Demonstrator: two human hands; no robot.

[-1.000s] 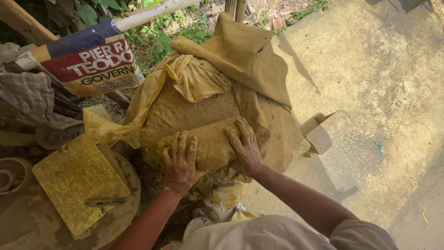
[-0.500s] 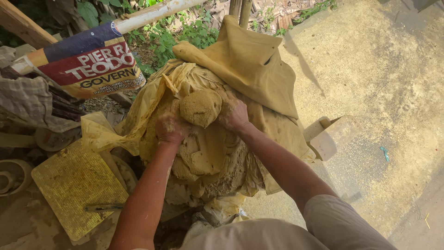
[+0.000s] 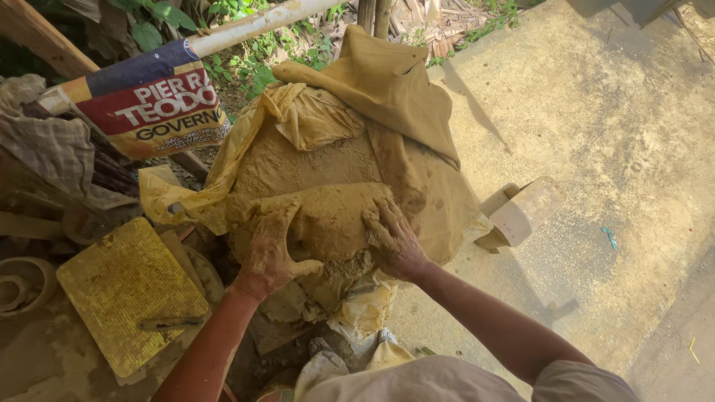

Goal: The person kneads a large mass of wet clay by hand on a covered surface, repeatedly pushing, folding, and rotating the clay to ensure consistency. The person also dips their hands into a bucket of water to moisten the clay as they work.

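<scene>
Head camera looking straight down here, and both hands are deep in clay. At the middle of the shot sits a big mound of clay [image 3: 313, 167], wrapped in mustard-yellow plastic sheeting [image 3: 417, 126] that's peeled open on the near side. On the front of that mound is a thick lump of clay [image 3: 331, 219], and that's what both hands are on.

Left hand [image 3: 272, 249] is at about 7 o'clock from the lump, fingers spread and curled over its left edge, pressed right into it. Right hand [image 3: 391, 238] is at about 4 o'clock from the lump, fingers splayed and clamped down on its right side. So neither is a fist; both are open-fingered grips on the same lump, and both are totally caked in mud.

Other stuff around: a yellow perforated board [image 3: 130, 290] lies flat at 8 o'clock, with a small dark tool [image 3: 170, 323] resting on its near corner. A printed banner [image 3: 153, 104] hangs off a pale pole [image 3: 253, 22] at 10 o'clock, with green leaves behind it. A small wooden block [image 3: 525, 210] sits on the concrete floor [image 3: 618, 134] at 3 o'clock, just beside the sheeting. A tiny blue-green scrap [image 3: 610, 237] lies on the floor further right.
</scene>
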